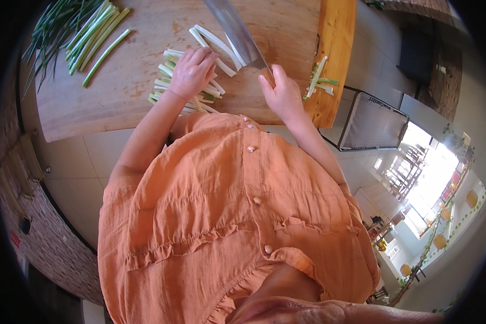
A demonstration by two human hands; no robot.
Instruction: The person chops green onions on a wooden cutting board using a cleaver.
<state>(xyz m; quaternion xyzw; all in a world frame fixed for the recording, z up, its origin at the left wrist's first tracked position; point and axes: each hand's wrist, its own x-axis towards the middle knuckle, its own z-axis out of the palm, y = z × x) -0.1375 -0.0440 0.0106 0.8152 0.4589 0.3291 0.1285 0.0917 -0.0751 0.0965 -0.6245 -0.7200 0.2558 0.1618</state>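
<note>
My right hand (284, 91) grips the wooden handle of a broad steel cleaver (235, 32), whose blade reaches toward the top of the view. The blade stands beside several long white scallion stalks (220, 43) on a wooden cutting board (129, 99). My left hand (194, 69) lies over a heap of cut scallion pieces (165, 70), its fingers bent down near the white stalks. Its palm and fingertips are hidden, so any hold on a piece is unclear.
Whole scallions with dark green leaves (60, 30) lie at the board's upper left, near a bundle of pale stalks (95, 36). Scallion scraps (320, 81) rest on the wooden tabletop (335, 36) at right. Beyond stands a metal-framed chair (372, 121).
</note>
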